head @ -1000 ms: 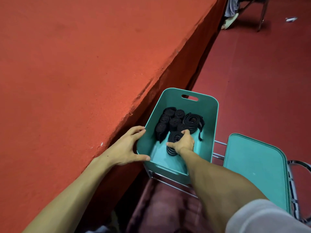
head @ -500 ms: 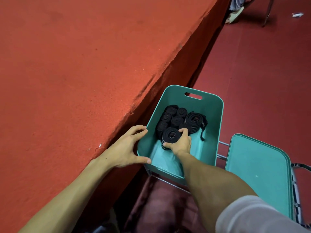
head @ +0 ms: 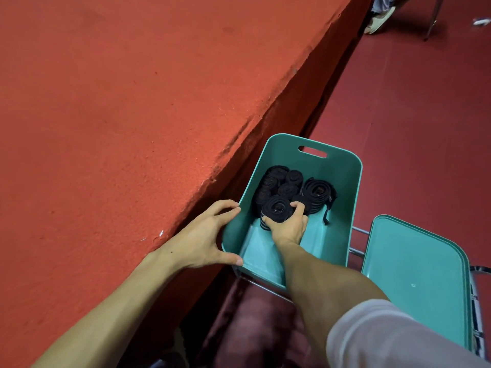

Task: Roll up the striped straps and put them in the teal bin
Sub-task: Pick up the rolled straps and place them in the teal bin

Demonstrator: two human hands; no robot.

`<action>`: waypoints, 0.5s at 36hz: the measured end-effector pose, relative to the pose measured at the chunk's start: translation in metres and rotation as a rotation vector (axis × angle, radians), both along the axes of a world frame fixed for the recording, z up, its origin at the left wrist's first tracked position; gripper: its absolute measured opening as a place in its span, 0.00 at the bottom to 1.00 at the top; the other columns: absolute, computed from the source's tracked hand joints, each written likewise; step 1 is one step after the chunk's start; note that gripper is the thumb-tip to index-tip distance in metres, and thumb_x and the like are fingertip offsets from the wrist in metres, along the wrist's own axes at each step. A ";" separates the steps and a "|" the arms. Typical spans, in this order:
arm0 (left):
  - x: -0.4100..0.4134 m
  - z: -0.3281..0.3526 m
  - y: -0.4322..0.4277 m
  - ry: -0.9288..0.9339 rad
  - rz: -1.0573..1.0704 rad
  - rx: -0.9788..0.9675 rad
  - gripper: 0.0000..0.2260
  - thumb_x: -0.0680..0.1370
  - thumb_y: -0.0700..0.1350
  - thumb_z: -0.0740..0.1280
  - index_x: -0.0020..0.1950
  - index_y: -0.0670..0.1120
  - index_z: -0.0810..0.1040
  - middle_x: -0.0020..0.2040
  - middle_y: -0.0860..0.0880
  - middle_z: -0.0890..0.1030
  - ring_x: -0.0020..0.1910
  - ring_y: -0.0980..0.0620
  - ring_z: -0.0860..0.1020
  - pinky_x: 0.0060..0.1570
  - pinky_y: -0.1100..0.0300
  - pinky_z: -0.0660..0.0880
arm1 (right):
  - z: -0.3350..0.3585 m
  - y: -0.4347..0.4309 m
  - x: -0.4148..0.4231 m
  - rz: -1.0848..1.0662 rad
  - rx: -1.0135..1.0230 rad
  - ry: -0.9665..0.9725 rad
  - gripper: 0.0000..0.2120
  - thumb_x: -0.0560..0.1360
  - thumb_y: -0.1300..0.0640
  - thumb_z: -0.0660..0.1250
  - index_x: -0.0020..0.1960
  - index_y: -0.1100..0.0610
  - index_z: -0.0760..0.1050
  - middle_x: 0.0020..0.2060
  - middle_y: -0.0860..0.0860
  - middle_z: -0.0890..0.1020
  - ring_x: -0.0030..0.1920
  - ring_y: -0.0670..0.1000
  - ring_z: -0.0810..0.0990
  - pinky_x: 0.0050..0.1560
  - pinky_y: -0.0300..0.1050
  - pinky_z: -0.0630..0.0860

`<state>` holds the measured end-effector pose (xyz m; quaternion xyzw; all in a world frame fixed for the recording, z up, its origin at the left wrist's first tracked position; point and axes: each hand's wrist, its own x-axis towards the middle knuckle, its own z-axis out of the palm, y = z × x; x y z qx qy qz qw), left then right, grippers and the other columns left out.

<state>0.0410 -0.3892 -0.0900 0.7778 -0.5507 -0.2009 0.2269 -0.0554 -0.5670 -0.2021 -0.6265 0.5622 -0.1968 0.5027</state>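
The teal bin (head: 342, 203) sits on a metal rack beside the red table. Several rolled black straps (head: 288, 181) with thin pale stripes fill its far half, and one larger roll (head: 317, 191) has a loose tail hanging toward the right wall. My right hand (head: 288, 227) is inside the bin, its fingers and thumb curled round a rolled strap (head: 276, 208) that stands against the other rolls. My left hand (head: 204, 237) grips the bin's left rim, with the thumb at the near corner and the fingers at the wall's top edge.
A red table top (head: 119, 115) fills the left, its edge running right beside the bin. The teal lid (head: 414, 277) lies on the metal rack (head: 357, 241) to the right. Dark red floor (head: 411, 115) extends beyond, with a chair leg and a person's shoe (head: 378, 19) far off.
My right hand has turned the rolled strap upright and pushed it farther into the bin against the other rolls. My left hand stays on the bin's rim.
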 end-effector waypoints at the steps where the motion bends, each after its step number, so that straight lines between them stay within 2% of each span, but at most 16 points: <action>1: 0.000 0.000 0.000 -0.001 -0.001 0.003 0.48 0.64 0.58 0.80 0.77 0.43 0.63 0.74 0.54 0.62 0.69 0.67 0.58 0.66 0.79 0.48 | -0.001 0.000 0.000 0.003 -0.006 -0.003 0.32 0.65 0.58 0.80 0.61 0.51 0.65 0.58 0.53 0.69 0.51 0.52 0.69 0.53 0.43 0.65; 6: 0.000 -0.001 0.002 0.006 0.015 0.002 0.49 0.63 0.59 0.80 0.77 0.43 0.64 0.72 0.56 0.62 0.70 0.65 0.60 0.67 0.78 0.50 | -0.004 0.002 -0.002 0.023 -0.014 -0.005 0.32 0.65 0.58 0.81 0.61 0.51 0.65 0.58 0.53 0.69 0.51 0.52 0.69 0.57 0.46 0.67; 10: -0.002 -0.002 0.002 0.035 0.033 -0.001 0.51 0.59 0.67 0.74 0.76 0.44 0.66 0.70 0.60 0.62 0.70 0.64 0.62 0.68 0.76 0.55 | -0.002 0.000 -0.006 0.051 0.014 0.005 0.34 0.63 0.58 0.81 0.61 0.49 0.65 0.58 0.54 0.69 0.56 0.56 0.71 0.61 0.51 0.70; 15: -0.002 0.001 -0.001 0.017 0.064 0.020 0.46 0.64 0.59 0.79 0.76 0.43 0.67 0.73 0.54 0.64 0.72 0.59 0.65 0.67 0.77 0.54 | 0.009 -0.009 -0.015 0.118 0.033 0.037 0.36 0.63 0.57 0.82 0.65 0.53 0.67 0.63 0.58 0.73 0.66 0.58 0.69 0.64 0.49 0.68; 18: -0.005 0.012 -0.005 -0.030 0.085 -0.006 0.41 0.66 0.58 0.78 0.74 0.43 0.69 0.70 0.51 0.68 0.67 0.57 0.68 0.66 0.75 0.56 | 0.023 -0.012 -0.021 0.107 -0.007 0.055 0.36 0.63 0.55 0.82 0.66 0.55 0.68 0.64 0.58 0.71 0.66 0.60 0.68 0.63 0.50 0.68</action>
